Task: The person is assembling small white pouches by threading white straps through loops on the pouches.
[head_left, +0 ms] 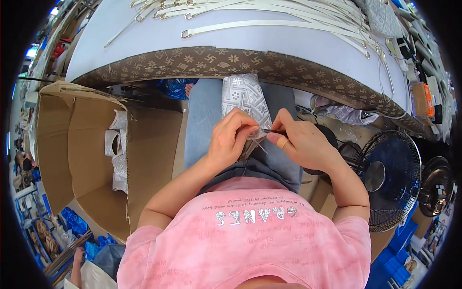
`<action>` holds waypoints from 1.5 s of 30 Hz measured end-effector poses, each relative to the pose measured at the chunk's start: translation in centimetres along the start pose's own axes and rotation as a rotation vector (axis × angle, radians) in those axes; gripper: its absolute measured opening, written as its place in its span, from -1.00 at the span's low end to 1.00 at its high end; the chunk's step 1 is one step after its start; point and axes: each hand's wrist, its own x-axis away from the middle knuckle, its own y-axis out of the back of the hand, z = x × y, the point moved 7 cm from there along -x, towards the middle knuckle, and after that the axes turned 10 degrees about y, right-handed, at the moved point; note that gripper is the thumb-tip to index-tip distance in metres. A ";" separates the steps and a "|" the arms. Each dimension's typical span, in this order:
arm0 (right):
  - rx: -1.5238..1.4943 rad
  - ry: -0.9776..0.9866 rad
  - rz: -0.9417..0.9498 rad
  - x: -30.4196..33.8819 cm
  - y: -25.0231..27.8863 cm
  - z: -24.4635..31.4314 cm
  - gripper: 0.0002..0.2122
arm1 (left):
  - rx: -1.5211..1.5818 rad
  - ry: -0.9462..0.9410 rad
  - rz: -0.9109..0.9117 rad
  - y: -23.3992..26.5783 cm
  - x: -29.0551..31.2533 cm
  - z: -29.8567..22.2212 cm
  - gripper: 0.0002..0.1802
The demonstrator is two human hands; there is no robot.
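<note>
A grey-and-white patterned piece of material [245,96] lies lengthwise over my lap, its far end at the table edge. My left hand [228,137] pinches its near end, thumb against bent fingers. Close beside it, my right hand [301,139] is closed with thumb and index finger on a slim dark tool [273,131], whose tip meets the material between both hands. The tool's kind is too small to tell. Thin pale strips [260,144] stick out below the fingertips. A tan band wraps one right-hand finger.
Many white straps [250,25] with metal buckles lie on the table [130,48] ahead. An open cardboard box [96,144] at my left holds several patterned pieces [119,168]. A black fan [387,178] stands at my right. Another person's arm [77,267] shows at lower left.
</note>
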 end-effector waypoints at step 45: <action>-1.200 -0.167 -0.538 -2.3 -5.8 -13.7 -0.65 | -0.099 -0.149 -0.355 15.8 -34.0 -1.5 -0.62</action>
